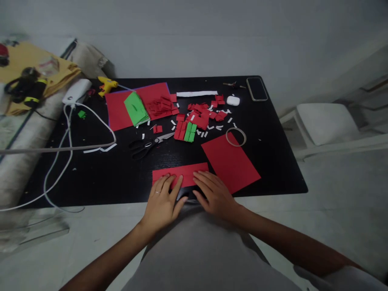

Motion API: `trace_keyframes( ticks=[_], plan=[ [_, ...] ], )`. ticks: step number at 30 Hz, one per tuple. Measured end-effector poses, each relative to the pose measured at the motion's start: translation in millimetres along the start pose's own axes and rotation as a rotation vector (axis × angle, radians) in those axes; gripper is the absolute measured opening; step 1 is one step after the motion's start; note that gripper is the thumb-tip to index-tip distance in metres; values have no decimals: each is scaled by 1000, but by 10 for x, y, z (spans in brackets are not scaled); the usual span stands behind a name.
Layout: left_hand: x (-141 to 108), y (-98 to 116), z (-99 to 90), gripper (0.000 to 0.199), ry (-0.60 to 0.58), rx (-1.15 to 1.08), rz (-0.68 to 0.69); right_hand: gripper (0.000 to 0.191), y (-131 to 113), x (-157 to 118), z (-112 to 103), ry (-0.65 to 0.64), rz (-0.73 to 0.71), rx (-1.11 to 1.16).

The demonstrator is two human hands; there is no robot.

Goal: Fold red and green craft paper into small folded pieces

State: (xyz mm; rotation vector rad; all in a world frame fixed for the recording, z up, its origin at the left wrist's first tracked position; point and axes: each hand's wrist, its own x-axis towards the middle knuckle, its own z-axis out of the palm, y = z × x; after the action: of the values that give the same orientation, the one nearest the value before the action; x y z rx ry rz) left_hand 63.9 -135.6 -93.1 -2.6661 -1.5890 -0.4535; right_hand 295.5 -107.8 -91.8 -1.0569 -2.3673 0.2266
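Observation:
A folded strip of red paper (188,170) lies at the front edge of the black table. My left hand (163,198) rests on its left part with the fingers stretched out flat. On the right part lie the fingertips of my right hand (214,193), also extended. Both hands press on the paper and neither grips it. Just right of the strip is a larger red sheet (232,161), partly behind my right hand. Black-handled scissors (151,144) lie beyond my left hand, blades pointing right.
Cut red pieces (200,117), green pieces (190,132) and white scraps cover the table's middle. Behind are green sheets (136,109), a yellow glue gun (106,85), a phone (257,89) and a tape ring (235,137). White cables (69,133) cross the left side.

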Motion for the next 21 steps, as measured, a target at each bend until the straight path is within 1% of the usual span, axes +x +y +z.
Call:
trace_keyframes(
  ticks=[2,3,6,9,12,15,21],
  plan=[
    [59,-51,5,53,1,-4,22,41,-19,88,56,-59,-57,19],
    [81,-74,11,52,1,-4,29,43,-26,113,80,-96,-64,19],
    [116,-119,23,49,1,7,35,50,-19,94,111,-183,-26,13],
    [117,-130,17,48,6,25,49,54,37,-31,58,-212,26,-6],
    [120,-127,13,49,5,22,50,55,106,-151,-36,-178,67,-54],
    [155,-133,30,46,13,4,38,53,165,-188,-85,-134,61,-77],
    [284,-155,34,33,64,-76,25,45,271,-111,-21,-35,30,-52]
  ],
)
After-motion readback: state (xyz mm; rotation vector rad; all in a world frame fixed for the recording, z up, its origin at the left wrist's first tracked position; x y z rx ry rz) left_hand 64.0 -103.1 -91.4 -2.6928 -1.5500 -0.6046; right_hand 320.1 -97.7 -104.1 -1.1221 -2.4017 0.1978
